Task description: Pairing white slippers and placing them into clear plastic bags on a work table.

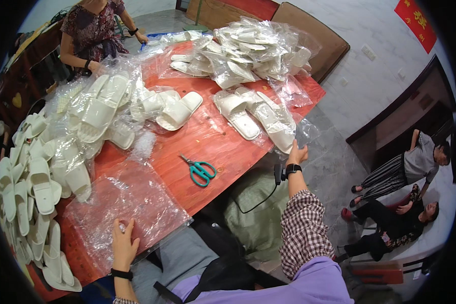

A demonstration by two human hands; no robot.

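Observation:
My right hand point(298, 153) reaches to the table's right edge. Its fingers are closed at the near end of a clear bag holding a pair of white slippers point(273, 121), which lies on the red table. At the lower left, my left hand point(124, 244) rests with fingers apart on flat, clear plastic bags point(137, 195). Teal-handled scissors point(201, 171) lie between my hands, touched by neither. A loose white slipper point(180, 111) lies farther back, partly on plastic.
Unbagged white slippers point(40, 185) are heaped at the left. Bagged slippers point(261, 48) pile up at the far end of the red table point(233, 169). Across the table stands a person point(93, 30). Two people are at the right. A pale green sack point(256, 213) sits below the edge.

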